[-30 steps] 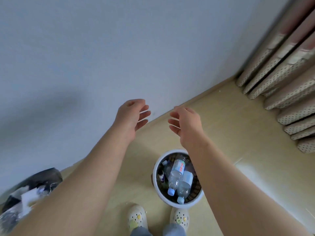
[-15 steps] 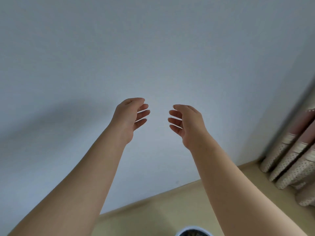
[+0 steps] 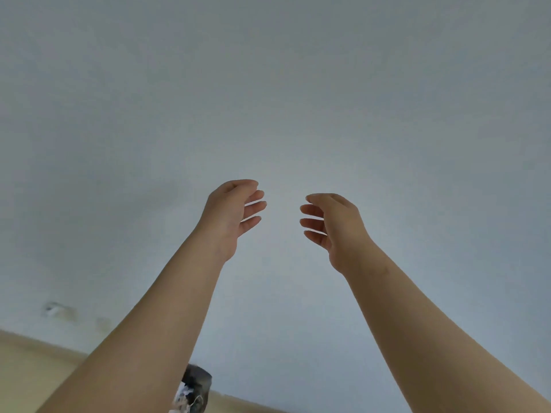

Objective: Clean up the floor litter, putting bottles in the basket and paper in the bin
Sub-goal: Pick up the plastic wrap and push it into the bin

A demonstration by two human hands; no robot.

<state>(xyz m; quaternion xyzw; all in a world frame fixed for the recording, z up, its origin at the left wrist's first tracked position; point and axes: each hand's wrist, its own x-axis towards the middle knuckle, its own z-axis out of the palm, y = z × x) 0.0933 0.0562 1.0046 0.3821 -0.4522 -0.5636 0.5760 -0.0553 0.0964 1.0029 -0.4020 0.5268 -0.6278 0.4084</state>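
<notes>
Both of my arms stretch out in front of a plain pale wall. My left hand hangs in the air with loosely curved fingers and holds nothing. My right hand faces it a short gap away, fingers relaxed and empty too. A dark bin lined with a black bag and holding white paper peeks out from behind my left forearm at the bottom edge. The basket with the bottles is out of view.
The pale wall fills most of the view. A strip of beige floor shows at the bottom left, with a small mark on the wall just above it.
The view has swung up and to the left: the basket, shoes and curtain have left the frame, and the bin has come in at the bottom. Both hands stay raised and empty.
</notes>
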